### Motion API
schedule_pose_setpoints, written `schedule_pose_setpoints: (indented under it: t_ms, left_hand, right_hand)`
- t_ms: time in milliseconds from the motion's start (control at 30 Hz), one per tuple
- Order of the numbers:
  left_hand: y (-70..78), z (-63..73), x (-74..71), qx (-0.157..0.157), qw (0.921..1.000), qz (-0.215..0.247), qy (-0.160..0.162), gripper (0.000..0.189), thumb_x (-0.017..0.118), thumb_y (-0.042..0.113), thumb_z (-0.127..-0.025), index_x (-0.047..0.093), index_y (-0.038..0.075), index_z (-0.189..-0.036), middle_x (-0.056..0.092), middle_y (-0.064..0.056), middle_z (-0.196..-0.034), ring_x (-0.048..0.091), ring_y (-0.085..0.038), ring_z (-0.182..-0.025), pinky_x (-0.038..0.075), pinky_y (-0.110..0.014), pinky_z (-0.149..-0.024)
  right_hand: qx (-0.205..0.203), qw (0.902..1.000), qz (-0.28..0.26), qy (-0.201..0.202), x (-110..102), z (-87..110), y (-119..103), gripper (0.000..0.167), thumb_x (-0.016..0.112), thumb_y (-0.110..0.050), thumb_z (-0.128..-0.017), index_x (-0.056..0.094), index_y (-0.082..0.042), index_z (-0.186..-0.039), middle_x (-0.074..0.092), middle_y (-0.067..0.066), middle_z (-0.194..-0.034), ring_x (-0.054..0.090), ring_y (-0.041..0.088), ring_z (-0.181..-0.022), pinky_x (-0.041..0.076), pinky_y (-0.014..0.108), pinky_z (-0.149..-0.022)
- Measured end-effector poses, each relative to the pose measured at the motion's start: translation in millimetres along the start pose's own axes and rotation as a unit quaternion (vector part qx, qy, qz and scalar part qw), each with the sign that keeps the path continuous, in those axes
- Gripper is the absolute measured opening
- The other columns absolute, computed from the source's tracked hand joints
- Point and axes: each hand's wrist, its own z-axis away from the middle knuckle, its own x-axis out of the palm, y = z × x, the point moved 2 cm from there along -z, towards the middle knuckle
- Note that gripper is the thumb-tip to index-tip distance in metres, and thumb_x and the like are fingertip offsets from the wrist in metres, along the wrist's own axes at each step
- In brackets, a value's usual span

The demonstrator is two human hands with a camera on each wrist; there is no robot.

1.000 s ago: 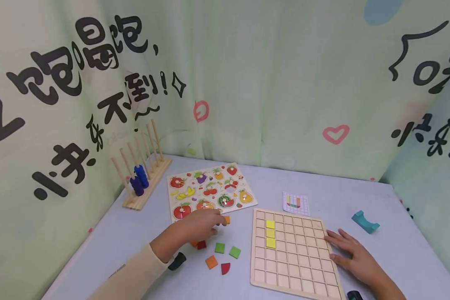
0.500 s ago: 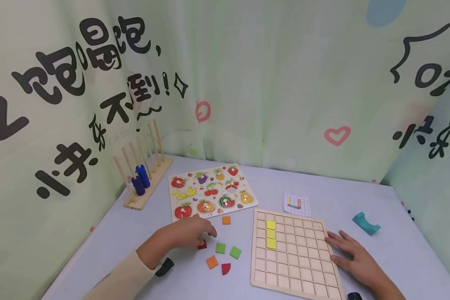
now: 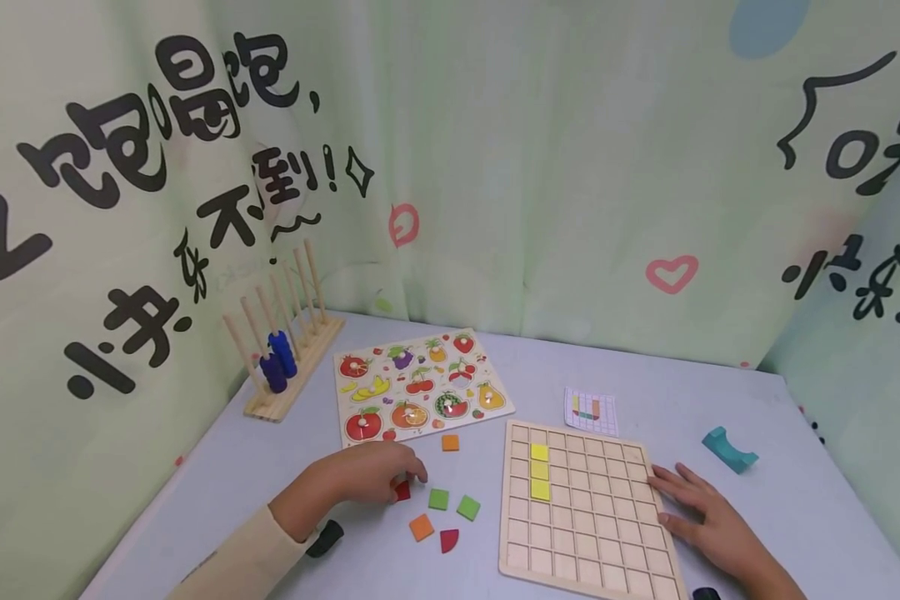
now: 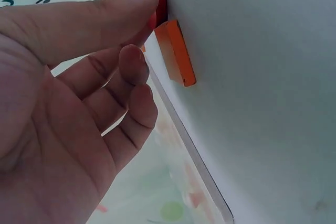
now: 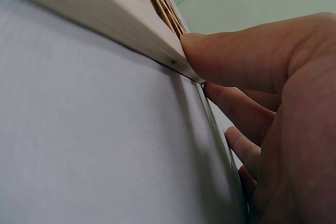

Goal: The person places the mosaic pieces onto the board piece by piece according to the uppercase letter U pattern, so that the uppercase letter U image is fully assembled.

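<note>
My left hand (image 3: 371, 473) is over the table left of the loose tiles, pinching a red tile (image 4: 162, 4) between thumb and index finger. Right beside that tile, in the left wrist view, lies an orange tile (image 4: 178, 53), hidden under the hand in the head view. My right hand (image 3: 708, 517) rests at the right edge of a wooden grid board (image 3: 592, 533), its thumb and fingertips touching the side. Three yellow tiles (image 3: 540, 471) form a column in the board's upper left cells.
Two green tiles (image 3: 438, 499), orange tiles (image 3: 422, 527) and a red quarter-round piece (image 3: 449, 541) lie left of the board. Behind are a fruit puzzle (image 3: 423, 387), a peg rack (image 3: 292, 383) with blue pieces, and a pattern card (image 3: 591, 411). A teal arch (image 3: 729, 451) lies right.
My left hand has moved left and toward me from the far orange tile, down to the red tile, and now pinches it. The right hand stays at the board.
</note>
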Motion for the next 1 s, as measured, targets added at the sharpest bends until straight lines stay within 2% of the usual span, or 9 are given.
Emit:
schedule_pose_setpoints:
  t_ms: [267,433,767,1000]
  left_hand:
    - [-2.7,-13.0,5.3,-0.02,0.9997,0.005,0.016,0.034,0.081,0.019,-0.08,0.072,0.025,-0.113,0.057,0.016,-0.083,0.054,-0.005,-0.076,0.049,-0.022,-0.069]
    - [-2.1,-19.1,7.4,-0.016,0.9994,-0.012,0.029,0.033,0.081,0.026,-0.081,0.072,0.025,-0.112,0.057,0.016,-0.08,0.053,-0.005,-0.075,0.048,-0.022,-0.07]
    - [-0.9,-16.3,3.2,-0.01,0.9993,-0.005,0.036,0.033,0.083,0.026,-0.078,0.073,0.024,-0.109,0.059,0.016,-0.086,0.053,-0.004,-0.078,0.049,-0.021,-0.07]
    - [-2.4,-17.7,5.8,-0.006,0.9992,-0.016,0.036,0.027,0.082,0.027,-0.079,0.072,0.024,-0.104,0.056,0.016,-0.082,0.052,-0.005,-0.077,0.048,-0.021,-0.07]
  right_hand:
    - [0.008,1.0,0.001,-0.001,-0.6,-0.2,-0.7,0.061,0.071,-0.036,-0.086,0.057,-0.006,-0.136,0.041,0.021,-0.147,0.015,0.05,-0.139,0.016,0.075,-0.097]
    - [0.009,1.0,0.0,-0.004,1.1,-0.5,0.9,0.06,0.071,-0.037,-0.086,0.057,-0.007,-0.136,0.041,0.021,-0.147,0.016,0.05,-0.139,0.016,0.075,-0.096]
    - [0.008,1.0,0.004,0.001,0.4,-0.2,2.3,0.06,0.071,-0.037,-0.086,0.057,-0.007,-0.136,0.041,0.02,-0.147,0.016,0.049,-0.139,0.016,0.075,-0.096]
    - [0.009,0.9999,-0.006,0.003,1.4,0.5,0.8,0.059,0.071,-0.037,-0.086,0.057,-0.008,-0.136,0.041,0.02,-0.147,0.016,0.049,-0.139,0.016,0.076,-0.096]
